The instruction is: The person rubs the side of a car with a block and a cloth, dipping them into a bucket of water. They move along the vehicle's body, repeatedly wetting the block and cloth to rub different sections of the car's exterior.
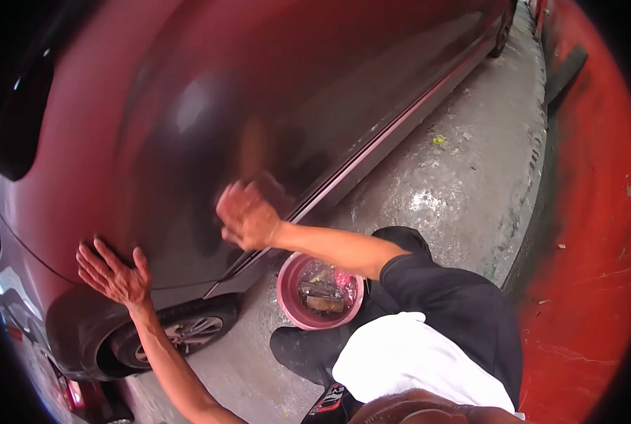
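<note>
Floor lane (463, 159) btwn car (315, 78) & red surface (591, 283), pink bucket (284, 300) in way

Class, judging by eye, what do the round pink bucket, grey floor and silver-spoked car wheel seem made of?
Round pink bucket: probably smooth plastic; even colour and rounded rim suggest it.
Grey floor: likely concrete, wet or sealed; mottled, with bright glare.
Silver-spoked car wheel: perhaps metal; its spokes shine, though plastic trim is possible.

Small white lettering (338, 389) on black cloth (327, 405) at the bottom edge, perhaps starting "EX", the rest cut off or too small to read.
</note>
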{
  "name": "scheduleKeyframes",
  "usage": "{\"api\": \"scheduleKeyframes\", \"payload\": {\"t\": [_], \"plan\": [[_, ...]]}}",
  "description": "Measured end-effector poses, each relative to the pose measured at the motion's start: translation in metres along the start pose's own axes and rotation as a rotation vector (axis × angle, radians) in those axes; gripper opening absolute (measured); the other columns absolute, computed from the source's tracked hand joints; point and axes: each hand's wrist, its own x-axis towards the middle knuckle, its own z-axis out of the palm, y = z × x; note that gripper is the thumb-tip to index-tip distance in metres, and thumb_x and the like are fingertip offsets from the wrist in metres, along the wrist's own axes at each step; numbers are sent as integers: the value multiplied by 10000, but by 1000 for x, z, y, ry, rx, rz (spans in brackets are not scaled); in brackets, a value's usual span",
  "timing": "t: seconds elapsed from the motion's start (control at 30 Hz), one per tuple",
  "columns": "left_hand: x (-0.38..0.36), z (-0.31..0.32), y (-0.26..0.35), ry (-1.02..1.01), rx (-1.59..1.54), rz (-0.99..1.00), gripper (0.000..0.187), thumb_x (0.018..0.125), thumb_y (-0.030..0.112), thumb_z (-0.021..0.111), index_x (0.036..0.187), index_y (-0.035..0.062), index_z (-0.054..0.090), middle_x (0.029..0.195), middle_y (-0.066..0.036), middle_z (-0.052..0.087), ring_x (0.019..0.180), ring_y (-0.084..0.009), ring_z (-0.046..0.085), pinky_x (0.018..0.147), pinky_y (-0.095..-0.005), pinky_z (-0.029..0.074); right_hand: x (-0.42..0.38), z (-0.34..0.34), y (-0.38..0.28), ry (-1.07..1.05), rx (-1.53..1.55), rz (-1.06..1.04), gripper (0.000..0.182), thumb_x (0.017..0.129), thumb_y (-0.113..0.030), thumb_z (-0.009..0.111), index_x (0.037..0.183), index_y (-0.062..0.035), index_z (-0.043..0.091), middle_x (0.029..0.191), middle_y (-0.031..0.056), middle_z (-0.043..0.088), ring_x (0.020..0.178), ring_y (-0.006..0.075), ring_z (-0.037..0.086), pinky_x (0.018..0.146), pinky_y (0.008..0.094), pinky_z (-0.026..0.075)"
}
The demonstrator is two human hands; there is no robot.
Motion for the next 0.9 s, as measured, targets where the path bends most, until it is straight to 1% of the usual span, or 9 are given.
{"api": "scheduleKeyframes", "payload": {"t": [0.03, 0.1, 0.17, 0.23, 0.37, 0.47, 0.57, 0.7, 0.9], "plan": [[-3, 0, -1, 15, -13, 2, 704, 971, 520, 494, 1514, 84, 395, 1563, -210, 344, 1455, -375, 317, 1200, -506, 184, -23, 49, 13, 478, -40, -390, 635, 906, -396, 505, 1405, -6, 457, 1491, 286, 385, 1416, 450, 327, 1177, 598, 180], [-5, 4, -5, 4, 22, 13, 729, 966, 547, 496, 1515, 79, 390, 1567, -204, 341, 1454, -374, 318, 1198, -510, 188, -36, 32, 92, -361, 361, -165, 617, 912, -420, 513, 1419, -70, 468, 1502, 215, 412, 1423, 381, 351, 1195, 528, 201], [0, 7, -3, 9, 29, 20, 735, 966, 561, 484, 1512, 76, 396, 1564, -203, 345, 1453, -374, 320, 1197, -511, 194, -43, -27, 162, -513, 40, 164, 653, 955, -350, 536, 1510, -62, 350, 1568, 166, 340, 1480, 347, 261, 1216, 523, 140], [-1, 3, -1, 22, 31, 15, 741, 964, 559, 479, 1509, 64, 402, 1569, -187, 349, 1454, -360, 322, 1190, -506, 204, -72, 36, 221, 483, 58, 79, 782, 951, -307, 544, 1565, -16, 158, 1623, 238, 153, 1512, 410, 121, 1227, 527, 73], [-6, 7, 0, -9, 68, -5, 749, 964, 570, 471, 1516, 70, 390, 1573, -181, 344, 1456, -360, 319, 1185, -518, 209, -59, 55, 104, 527, 152, 447, 797, 975, -305, 478, 1515, 128, 82, 1576, 383, 36, 1468, 549, 49, 1213, 576, 58], [-7, 2, -4, -20, 84, 5, 752, 966, 574, 465, 1525, 80, 374, 1578, -177, 332, 1456, -361, 315, 1179, -531, 216, -110, 111, -19, 146, 146, 41, 809, 938, -476, 512, 1501, 44, 252, 1558, 355, 192, 1470, 523, 135, 1193, 612, 95], [-6, 6, -4, -3, 63, 23, 747, 974, 573, 455, 1534, 87, 360, 1584, -172, 322, 1457, -357, 314, 1176, -534, 222, -105, 60, 57, -501, 280, 80, 751, 939, -498, 511, 1463, 15, 351, 1525, 285, 311, 1439, 458, 276, 1192, 577, 167], [-9, 6, -2, -22, 75, -9, 757, 979, 590, 417, 1525, 67, 366, 1572, -198, 329, 1458, -364, 311, 1197, -512, 181, -89, 2, 279, 434, 362, 1022, 654, 1074, -294, 297, 1539, 85, 36, 1616, 299, 51, 1523, 384, 35, 1244, 429, 46], [-7, 5, -3, 3, 87, -1, 760, 978, 589, 419, 1533, 75, 353, 1577, -201, 322, 1462, -370, 302, 1194, -517, 181, -38, 60, 60, 516, 309, 348, 870, 964, -403, 447, 1529, 119, 39, 1563, 412, 3, 1478, 535, -18, 1204, 583, -22]]}}
